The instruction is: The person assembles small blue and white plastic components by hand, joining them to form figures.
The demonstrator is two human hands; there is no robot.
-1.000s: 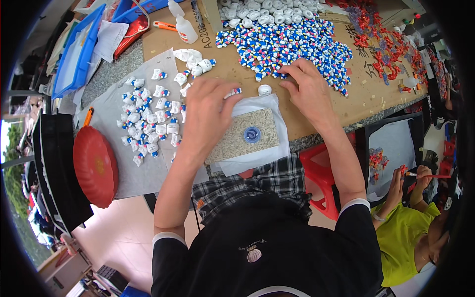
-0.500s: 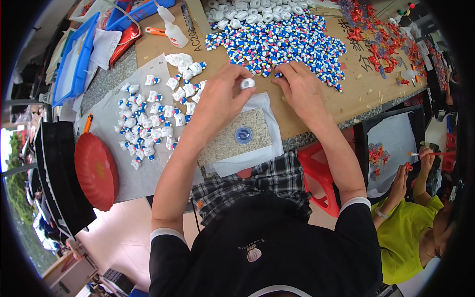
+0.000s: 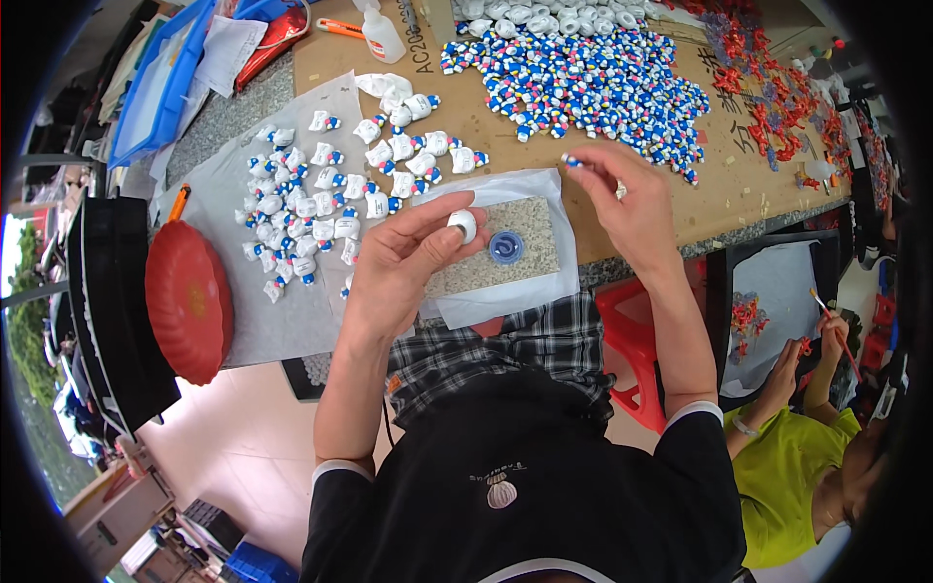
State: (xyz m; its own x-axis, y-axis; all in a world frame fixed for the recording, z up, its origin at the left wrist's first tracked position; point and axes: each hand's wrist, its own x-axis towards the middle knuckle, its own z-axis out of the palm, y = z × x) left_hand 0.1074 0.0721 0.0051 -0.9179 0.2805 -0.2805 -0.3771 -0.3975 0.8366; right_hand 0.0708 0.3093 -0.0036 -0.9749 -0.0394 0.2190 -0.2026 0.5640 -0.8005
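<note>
My left hand [image 3: 400,260] is closed on a small rounded white piece [image 3: 462,226], pinched between thumb and fingers beside a small round blue dish [image 3: 506,249]. The dish sits on a speckled stone slab [image 3: 537,222] with white paper [image 3: 567,277] under it. Between the thumb and index finger of my right hand [image 3: 632,199] is a tiny blue-and-white painted figure [image 3: 571,161], held up at the near side of a large heap of similar painted figures [image 3: 593,87]. To my left, several white pieces joined to blue parts [image 3: 306,206] lie on a paper sheet [image 3: 209,291].
Plain white pieces [image 3: 554,15] lie behind the heap. A squeeze bottle [image 3: 383,37] and an orange cutter [image 3: 340,27] lie at the back left. A red scalloped bowl [image 3: 190,301] stands at the left edge. At right, a person [image 3: 792,466] works over a black tray [image 3: 773,291].
My right hand has lifted a painted figure off the heap's near edge. My left hand has come down and nearer to me with the white piece, beside the dish. The whole view has shifted slightly.
</note>
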